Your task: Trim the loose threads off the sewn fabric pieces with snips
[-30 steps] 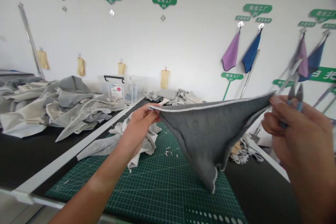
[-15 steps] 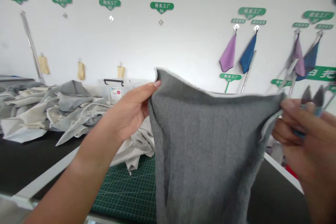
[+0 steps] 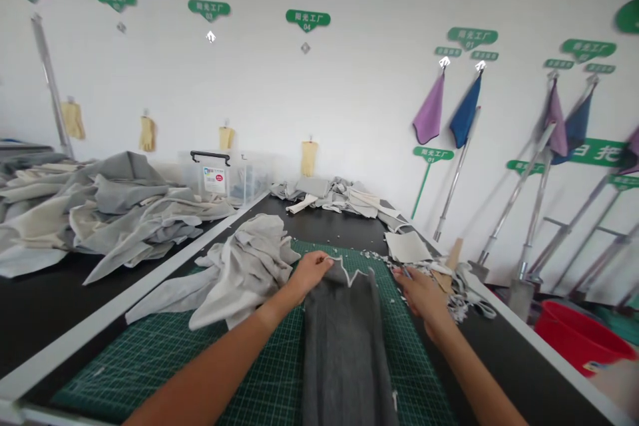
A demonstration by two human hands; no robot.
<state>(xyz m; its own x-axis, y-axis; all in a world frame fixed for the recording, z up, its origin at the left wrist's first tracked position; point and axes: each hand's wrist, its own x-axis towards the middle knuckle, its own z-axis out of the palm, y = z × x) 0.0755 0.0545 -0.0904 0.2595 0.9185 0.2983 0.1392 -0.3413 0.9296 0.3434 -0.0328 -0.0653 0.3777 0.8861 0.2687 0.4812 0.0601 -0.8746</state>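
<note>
My left hand (image 3: 312, 269) pinches the upper left corner of a dark grey cloth piece (image 3: 344, 353) with a pale raw edge. The cloth lies lengthwise toward me over a green cutting mat (image 3: 269, 373), its top edge dipping in the middle. To the right, my right hand (image 3: 422, 293) is closed around thread snips (image 3: 408, 273), of which only a small bluish part shows. That hand is apart from the cloth, beside small pale scraps (image 3: 456, 306). Left of the cloth, a crumpled heap of light grey cloth pieces (image 3: 249, 259) rests partly on the mat.
A large pile of grey and cream cloth (image 3: 124, 200) covers the left table, near a clear plastic box (image 3: 239, 180). More cloth pieces (image 3: 339, 196) lie at the table's far end. A red bucket (image 3: 579, 336) and shovels (image 3: 522, 293) stand beyond the right edge.
The cloth has come down from in front of my face onto the mat. My right hand has let go of its corner and moved right with the snips; my left keeps its hold.
</note>
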